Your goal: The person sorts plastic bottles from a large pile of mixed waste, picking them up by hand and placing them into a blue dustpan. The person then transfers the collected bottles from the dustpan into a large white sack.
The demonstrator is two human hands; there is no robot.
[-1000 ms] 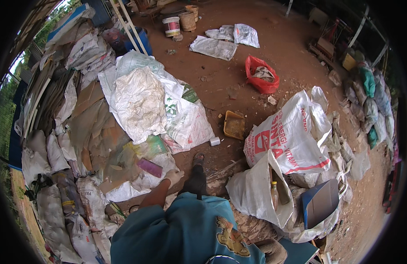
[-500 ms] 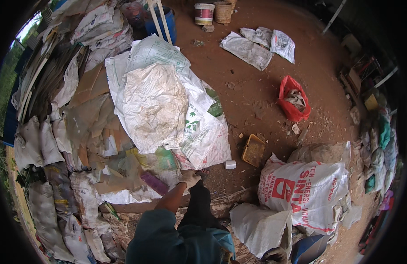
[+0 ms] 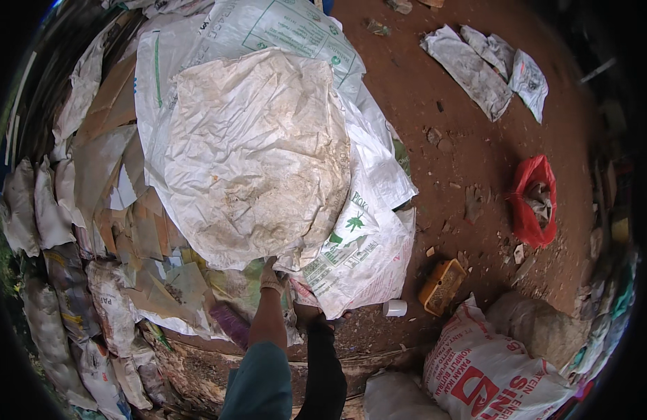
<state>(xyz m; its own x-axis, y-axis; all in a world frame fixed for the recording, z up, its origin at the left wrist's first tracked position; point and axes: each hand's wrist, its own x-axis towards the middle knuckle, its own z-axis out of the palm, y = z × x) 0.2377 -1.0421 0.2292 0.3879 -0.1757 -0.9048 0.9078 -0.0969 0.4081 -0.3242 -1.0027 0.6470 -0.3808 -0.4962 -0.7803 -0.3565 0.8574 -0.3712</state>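
My left hand (image 3: pixel 272 278), in a pale glove, reaches to the near edge of a large stained white woven sack (image 3: pixel 257 154). Its fingers are partly hidden at that edge, where they look closed on the fabric. The sack lies flat and wrinkled over other empty sacks, among them a translucent one with green print (image 3: pixel 302 35) and a white one with a green leaf mark (image 3: pixel 358 252). Beside my left forearm lies a purple roll-shaped bundle (image 3: pixel 230 323). My right hand does not show.
Right of the sacks are a white cup-like piece (image 3: pixel 395 308), a yellow tray (image 3: pixel 444 285), a red bag (image 3: pixel 535 203) and a full red-printed sack (image 3: pixel 477 371). Flattened cardboard (image 3: pixel 145 234) and filled sacks (image 3: pixel 47 336) line the left. My dark-trousered leg (image 3: pixel 323 371) stands close to my arm.
My view has moved closer to the sack pile. My left hand has gone from below the pile, near my foot, to the near edge of the stained white sack.
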